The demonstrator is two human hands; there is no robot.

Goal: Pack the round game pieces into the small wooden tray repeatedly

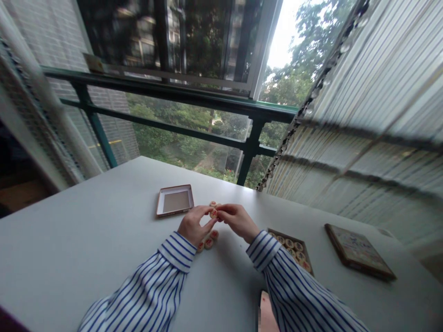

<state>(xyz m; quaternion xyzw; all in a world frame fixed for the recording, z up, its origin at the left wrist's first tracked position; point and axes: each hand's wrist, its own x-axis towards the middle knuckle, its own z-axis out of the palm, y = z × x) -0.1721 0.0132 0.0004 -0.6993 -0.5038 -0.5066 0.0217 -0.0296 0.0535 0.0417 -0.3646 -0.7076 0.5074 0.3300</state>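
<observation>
Over the middle of the white table, my left hand point(195, 225) curls its thumb and index finger around a round wooden xiangqi piece point(213, 213) with a red character. From the right, my right hand point(237, 220) pinches at the edge of the same piece; its fingers partly hide what lies behind. Another xiangqi piece point(212, 204) shows just beyond the fingertips. Below my left hand lie several red-marked pieces point(208, 243) in a slanting row, partly covered by that hand. Beside my right forearm is an open box point(308, 251) holding rows of pieces, partly hidden by the sleeve.
A shallow open tray or lid point(158, 203) lies left of my hands. A closed, brown-edged flat box point(360, 252) is at the far right. Near my right sleeve lies a pink, dark-edged flat object point(266, 313). Railing point(173, 120) and curtain point(363, 152) border the white table point(86, 230).
</observation>
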